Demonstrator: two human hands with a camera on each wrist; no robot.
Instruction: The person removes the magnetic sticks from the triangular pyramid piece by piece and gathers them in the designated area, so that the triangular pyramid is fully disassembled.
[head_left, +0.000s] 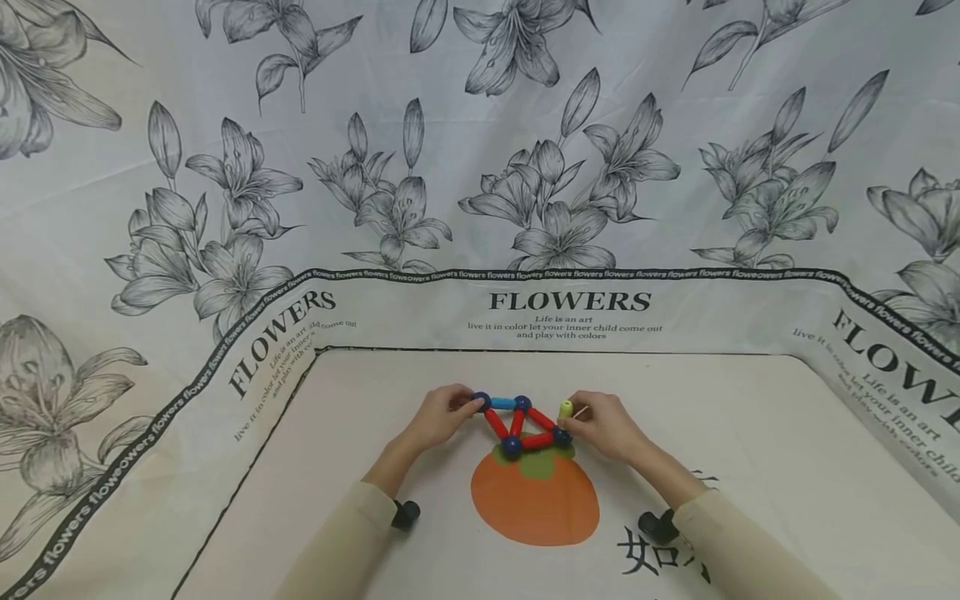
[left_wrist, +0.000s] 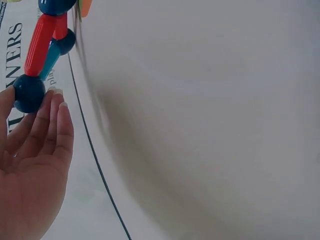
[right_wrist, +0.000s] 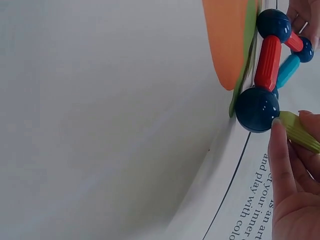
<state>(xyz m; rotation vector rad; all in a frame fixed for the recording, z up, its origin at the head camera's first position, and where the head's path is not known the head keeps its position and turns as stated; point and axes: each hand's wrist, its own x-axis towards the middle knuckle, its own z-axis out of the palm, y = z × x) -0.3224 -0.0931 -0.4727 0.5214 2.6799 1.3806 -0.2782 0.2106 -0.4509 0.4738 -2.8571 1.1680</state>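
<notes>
A flat frame of dark blue balls and short rods lies on the light cloth. Its rods are red [head_left: 537, 441], plus one light blue rod [head_left: 503, 403] on the far side. My left hand [head_left: 444, 417] pinches the leftmost ball [left_wrist: 29, 93] between thumb and fingers. On the right, my right hand [head_left: 609, 425] holds a yellow-green rod [right_wrist: 299, 132] at the rightmost ball [right_wrist: 257, 110]. The rod stands roughly upright in the head view, with its end at that ball. A fingertip of the right hand touches the same ball.
Beneath and in front of the frame is a printed orange persimmon [head_left: 536, 500] with green leaves. Black characters [head_left: 641, 552] are printed at the front right. A flower-patterned cloth [head_left: 558, 208] rises behind and at both sides. Dark wrist devices [head_left: 406, 516] sit by the sleeves.
</notes>
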